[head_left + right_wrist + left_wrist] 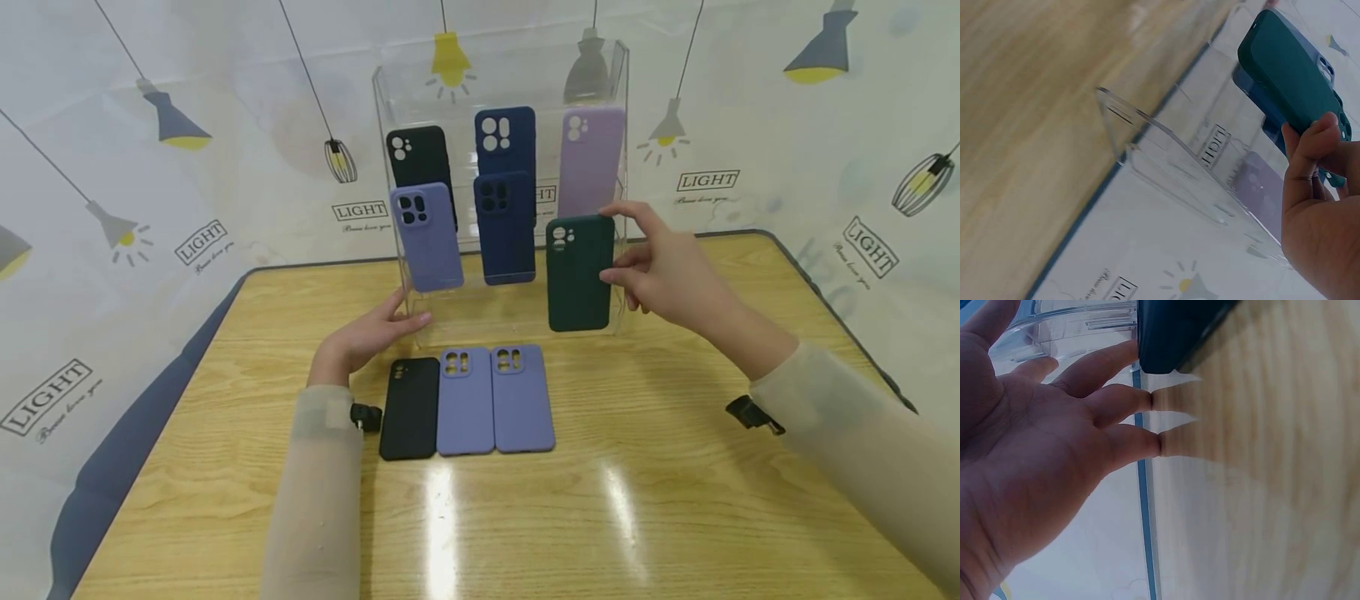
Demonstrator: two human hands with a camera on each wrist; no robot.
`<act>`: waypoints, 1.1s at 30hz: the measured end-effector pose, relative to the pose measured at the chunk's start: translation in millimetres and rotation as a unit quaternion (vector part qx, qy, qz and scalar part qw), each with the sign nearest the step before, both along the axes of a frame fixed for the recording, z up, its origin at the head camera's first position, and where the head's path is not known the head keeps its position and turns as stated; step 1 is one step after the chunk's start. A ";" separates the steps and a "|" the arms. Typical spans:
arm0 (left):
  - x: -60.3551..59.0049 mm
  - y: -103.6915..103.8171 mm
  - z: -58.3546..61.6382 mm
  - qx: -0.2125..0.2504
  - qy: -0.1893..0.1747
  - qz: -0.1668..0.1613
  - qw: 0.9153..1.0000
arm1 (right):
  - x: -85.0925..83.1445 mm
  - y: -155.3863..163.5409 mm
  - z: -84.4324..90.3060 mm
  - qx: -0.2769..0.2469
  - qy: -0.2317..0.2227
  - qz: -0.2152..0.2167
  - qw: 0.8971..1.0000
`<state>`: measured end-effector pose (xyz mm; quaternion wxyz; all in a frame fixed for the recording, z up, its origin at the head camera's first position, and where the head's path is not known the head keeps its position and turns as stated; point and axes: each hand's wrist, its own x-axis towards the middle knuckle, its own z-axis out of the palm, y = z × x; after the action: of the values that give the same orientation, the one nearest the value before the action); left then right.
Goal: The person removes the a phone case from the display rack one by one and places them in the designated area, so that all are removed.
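In the head view, my right hand (671,271) pinches a dark green phone case (579,275) by its top corner and right side. The case is upright in front of the lower right of a clear acrylic display stand (502,312). Behind and above it, a light purple case (592,162) leans on the stand. My left hand (363,337) is by the stand's lower left side, thumb extended along its front. The left wrist view shows this hand (1047,425) with spread fingers, fingertips at the tabletop, and a dark case corner (1172,337) beyond.
Also on the stand are a dark case (416,154), a lavender-blue case (429,250) and two navy cases, one upper (517,154), one lower (507,242). On the wooden table (660,467) lie a black case (408,412) and two lavender-blue cases (465,417) side by side.
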<state>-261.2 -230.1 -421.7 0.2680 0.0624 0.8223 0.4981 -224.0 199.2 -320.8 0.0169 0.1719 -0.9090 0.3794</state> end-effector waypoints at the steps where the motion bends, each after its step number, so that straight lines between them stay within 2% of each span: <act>1: 0.1 0.0 0.2 -0.001 0.000 0.000 1.000 | 0.7 1.3 -3.8 -0.001 -0.018 -0.002 1.000; 5: 0.3 -0.4 0.5 -0.004 -0.003 0.003 1.000 | 3.1 5.7 -20.1 -0.012 -0.084 -0.003 0.996; 12: -0.5 -0.9 0.1 -0.002 -0.003 0.001 1.000 | 12.3 11.6 -52.6 -0.029 -0.167 0.030 0.985; 17: -1.0 -1.7 -1.3 0.000 -0.003 0.002 1.000 | 16.3 13.1 -70.5 -0.020 -0.197 0.031 0.980; 21: -1.7 -1.8 -2.0 0.004 -0.002 0.000 1.000 | 17.7 14.9 -80.2 -0.030 -0.218 0.033 0.975; 33: -1.1 -1.7 -1.4 -0.006 -0.007 0.003 1.000 | 22.5 12.7 -97.3 -0.084 -0.315 0.032 0.945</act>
<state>-262.3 -231.8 -423.2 0.2724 0.0550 0.8235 0.4947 -201.6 211.9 -418.1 -0.2678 0.0707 -0.8271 0.4891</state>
